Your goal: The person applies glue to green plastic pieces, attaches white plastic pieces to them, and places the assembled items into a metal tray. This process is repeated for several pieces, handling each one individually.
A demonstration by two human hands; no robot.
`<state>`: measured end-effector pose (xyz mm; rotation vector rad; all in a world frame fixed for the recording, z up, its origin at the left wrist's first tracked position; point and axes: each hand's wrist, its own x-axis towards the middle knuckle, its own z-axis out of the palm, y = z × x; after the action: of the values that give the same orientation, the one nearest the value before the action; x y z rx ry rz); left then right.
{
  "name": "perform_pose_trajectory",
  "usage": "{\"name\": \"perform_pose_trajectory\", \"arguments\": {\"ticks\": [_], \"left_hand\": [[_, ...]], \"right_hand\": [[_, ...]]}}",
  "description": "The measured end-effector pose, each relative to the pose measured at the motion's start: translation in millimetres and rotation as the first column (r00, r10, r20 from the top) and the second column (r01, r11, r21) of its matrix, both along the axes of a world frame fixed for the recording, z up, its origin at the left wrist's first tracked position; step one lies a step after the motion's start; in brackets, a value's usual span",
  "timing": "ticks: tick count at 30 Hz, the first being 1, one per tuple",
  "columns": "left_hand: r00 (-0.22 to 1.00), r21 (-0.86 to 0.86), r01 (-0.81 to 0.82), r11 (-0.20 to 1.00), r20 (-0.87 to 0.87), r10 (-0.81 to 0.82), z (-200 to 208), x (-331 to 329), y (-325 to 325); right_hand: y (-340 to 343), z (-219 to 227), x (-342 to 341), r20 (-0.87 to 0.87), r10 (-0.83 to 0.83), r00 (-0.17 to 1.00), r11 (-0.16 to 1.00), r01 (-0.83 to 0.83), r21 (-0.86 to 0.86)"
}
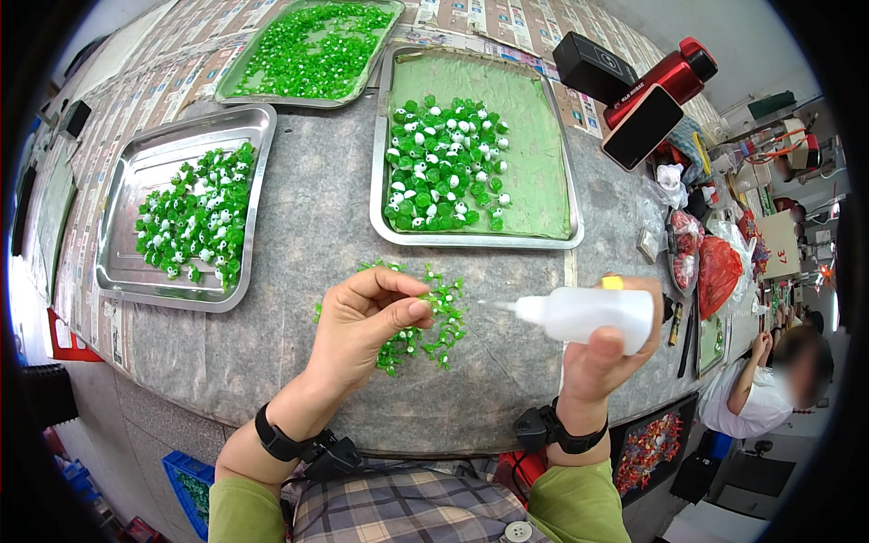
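My left hand [369, 312] is closed in a pinch, with a small green plastic piece [424, 300] mostly hidden at the fingertips. My right hand [605, 357] wraps round a white squeeze bottle [593, 314], tilted on its side. Its thin nozzle tip [493, 306] points left toward the pinched fingers, a short gap away. Beneath and beside my left hand, a loose pile of small branching green pieces [446, 317] with white spots lies on the grey table cover [507, 380].
Beyond my hands, a metal tray [566, 237] holds round green-and-white beads on a green lining. Another tray [113, 262] at left and a third [226, 95] farther back hold green pieces. At right are a phone [643, 127], a red bottle [679, 68] and bags [720, 276]. A co-worker [738, 398] sits far right.
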<state>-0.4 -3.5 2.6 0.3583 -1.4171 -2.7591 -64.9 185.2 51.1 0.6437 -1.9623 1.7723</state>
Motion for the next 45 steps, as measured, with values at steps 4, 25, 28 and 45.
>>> {"name": "perform_pose_trajectory", "arguments": {"ticks": [4, 25, 28, 45], "left_hand": [[1.000, 0.021, -0.020, 1.000, 0.000, 0.021, 2.5, -1.6, 1.5], [0.997, 0.016, -0.049, 0.999, 0.062, 0.047, 0.2, 0.0, -0.8], [0.998, -0.007, -0.030, 1.000, 0.054, 0.030, 0.0, -2.1, 0.9], [0.991, 0.158, 0.130, 0.979, 0.010, -0.133, 6.2, 1.3, 5.6]], "right_hand": [[25.2, 17.4, -19.4, 0.251, -0.019, 0.968, 0.990, 0.053, -0.129], [5.4, -3.6, -80.2, 0.150, -0.001, 0.989, 0.764, -0.096, 0.638], [-13.1, -33.2, -106.0, 0.180, 0.086, 0.980, 0.640, -0.193, 0.743], [-24.6, -21.7, -8.1, 0.672, 0.603, 0.429, 0.779, -0.498, -0.381]]}}
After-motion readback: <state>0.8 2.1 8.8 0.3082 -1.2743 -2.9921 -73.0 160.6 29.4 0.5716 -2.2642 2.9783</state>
